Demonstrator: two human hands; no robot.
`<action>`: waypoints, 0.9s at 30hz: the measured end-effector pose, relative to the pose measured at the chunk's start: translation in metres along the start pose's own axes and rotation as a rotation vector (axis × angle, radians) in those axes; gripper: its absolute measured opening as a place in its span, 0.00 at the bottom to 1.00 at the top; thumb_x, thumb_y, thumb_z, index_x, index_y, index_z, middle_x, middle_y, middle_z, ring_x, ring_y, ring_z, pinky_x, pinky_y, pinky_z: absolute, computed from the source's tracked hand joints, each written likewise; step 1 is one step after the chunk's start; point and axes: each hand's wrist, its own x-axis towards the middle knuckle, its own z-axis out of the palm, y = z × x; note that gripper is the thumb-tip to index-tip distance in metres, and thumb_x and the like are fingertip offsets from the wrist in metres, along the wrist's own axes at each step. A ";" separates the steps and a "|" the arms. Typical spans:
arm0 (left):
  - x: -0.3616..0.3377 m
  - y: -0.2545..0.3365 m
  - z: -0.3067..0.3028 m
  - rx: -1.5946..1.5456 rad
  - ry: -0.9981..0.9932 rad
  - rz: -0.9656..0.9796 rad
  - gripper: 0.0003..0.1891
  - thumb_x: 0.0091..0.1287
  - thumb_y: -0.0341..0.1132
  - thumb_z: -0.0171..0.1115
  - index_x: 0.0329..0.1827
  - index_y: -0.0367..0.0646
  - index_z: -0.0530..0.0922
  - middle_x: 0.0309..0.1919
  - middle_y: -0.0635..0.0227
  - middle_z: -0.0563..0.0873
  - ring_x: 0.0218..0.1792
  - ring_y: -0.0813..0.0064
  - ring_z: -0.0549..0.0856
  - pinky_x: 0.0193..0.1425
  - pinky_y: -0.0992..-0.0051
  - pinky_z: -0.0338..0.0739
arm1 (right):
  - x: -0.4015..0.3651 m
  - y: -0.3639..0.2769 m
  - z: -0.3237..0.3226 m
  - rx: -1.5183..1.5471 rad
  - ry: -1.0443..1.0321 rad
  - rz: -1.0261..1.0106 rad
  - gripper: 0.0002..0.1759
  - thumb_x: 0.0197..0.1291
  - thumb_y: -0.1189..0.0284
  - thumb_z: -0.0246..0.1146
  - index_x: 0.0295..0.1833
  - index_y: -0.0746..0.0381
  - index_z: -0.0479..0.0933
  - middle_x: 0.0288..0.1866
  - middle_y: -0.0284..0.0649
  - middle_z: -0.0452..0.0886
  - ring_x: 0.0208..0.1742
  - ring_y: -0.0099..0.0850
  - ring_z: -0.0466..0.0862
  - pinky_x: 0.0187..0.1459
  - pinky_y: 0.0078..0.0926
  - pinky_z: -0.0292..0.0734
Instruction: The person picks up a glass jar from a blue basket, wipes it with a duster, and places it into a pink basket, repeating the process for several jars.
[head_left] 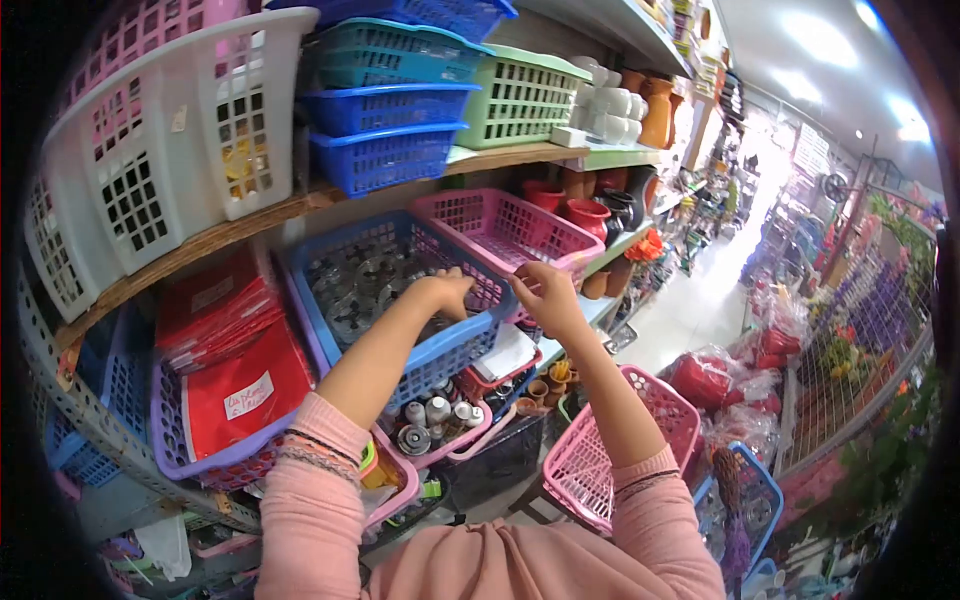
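Observation:
A blue basket (430, 350) holding clear glass-like pieces (365, 285) stands on the middle shelf. My left hand (446, 292) reaches over its right side, fingers bent down inside it; what the fingertips touch is hidden. My right hand (545, 297) is at the basket's right corner, between it and a pink basket (590, 248) behind. Thumb and index finger of the right hand are pressed together near the rim; whatever is between them is too small to make out.
Purple basket (225, 468) with red packets at left. Blue baskets (385, 150), a white basket (190, 150) and a green basket (520, 100) sit above. Below are bottles (437, 410) and an empty pink basket (575, 470). Red wrapped bundles (705, 378) lie at right.

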 end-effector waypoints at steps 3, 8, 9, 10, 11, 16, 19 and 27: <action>0.005 -0.001 0.003 -0.016 -0.059 -0.006 0.49 0.38 0.56 0.75 0.69 0.60 0.68 0.69 0.51 0.62 0.71 0.47 0.61 0.72 0.54 0.60 | -0.020 -0.009 -0.026 -0.021 0.011 0.041 0.11 0.59 0.71 0.63 0.34 0.71 0.77 0.29 0.49 0.82 0.29 0.38 0.84 0.34 0.31 0.78; 0.003 -0.010 -0.004 -0.027 -0.063 0.047 0.47 0.39 0.54 0.73 0.70 0.58 0.68 0.68 0.48 0.64 0.69 0.47 0.64 0.72 0.58 0.61 | -0.064 -0.005 -0.075 -0.044 0.020 0.075 0.12 0.59 0.70 0.63 0.35 0.70 0.77 0.29 0.48 0.81 0.28 0.37 0.82 0.33 0.32 0.75; -0.011 -0.001 -0.016 -0.038 -0.040 0.027 0.47 0.39 0.53 0.73 0.69 0.56 0.69 0.68 0.47 0.64 0.69 0.47 0.65 0.72 0.58 0.61 | -0.077 -0.020 -0.092 -0.078 0.019 0.113 0.12 0.60 0.69 0.63 0.36 0.70 0.78 0.29 0.47 0.81 0.27 0.37 0.80 0.33 0.31 0.75; -0.001 -0.012 -0.013 -0.032 0.051 0.088 0.47 0.39 0.54 0.74 0.68 0.54 0.70 0.67 0.49 0.66 0.69 0.48 0.65 0.72 0.55 0.60 | -0.092 -0.014 -0.106 -0.081 0.028 0.150 0.13 0.61 0.68 0.63 0.37 0.69 0.78 0.28 0.47 0.81 0.26 0.33 0.80 0.32 0.30 0.74; -0.025 0.010 -0.027 0.027 0.131 0.004 0.49 0.35 0.56 0.76 0.67 0.52 0.71 0.68 0.54 0.66 0.69 0.50 0.65 0.71 0.49 0.60 | -0.108 -0.013 -0.120 -0.078 0.042 0.192 0.13 0.61 0.68 0.64 0.37 0.69 0.78 0.28 0.46 0.81 0.26 0.30 0.80 0.32 0.29 0.74; -0.081 0.127 -0.040 0.074 0.747 0.249 0.30 0.52 0.42 0.71 0.60 0.48 0.74 0.62 0.59 0.72 0.64 0.57 0.71 0.65 0.55 0.64 | -0.202 -0.030 -0.194 -0.058 0.170 0.313 0.12 0.62 0.68 0.64 0.36 0.68 0.80 0.27 0.39 0.82 0.26 0.21 0.79 0.30 0.23 0.74; -0.106 0.224 -0.026 -0.183 0.730 0.626 0.29 0.54 0.42 0.71 0.59 0.46 0.74 0.65 0.56 0.70 0.66 0.53 0.70 0.69 0.57 0.61 | -0.272 -0.039 -0.239 -0.078 0.225 0.427 0.11 0.62 0.69 0.64 0.36 0.68 0.80 0.27 0.38 0.82 0.27 0.20 0.79 0.30 0.22 0.74; -0.133 0.431 0.133 -0.814 0.041 1.107 0.25 0.62 0.40 0.67 0.61 0.43 0.73 0.60 0.58 0.75 0.64 0.61 0.72 0.69 0.65 0.64 | -0.499 -0.063 -0.341 -0.263 0.499 0.848 0.12 0.61 0.66 0.63 0.37 0.66 0.81 0.30 0.42 0.83 0.30 0.30 0.82 0.34 0.28 0.75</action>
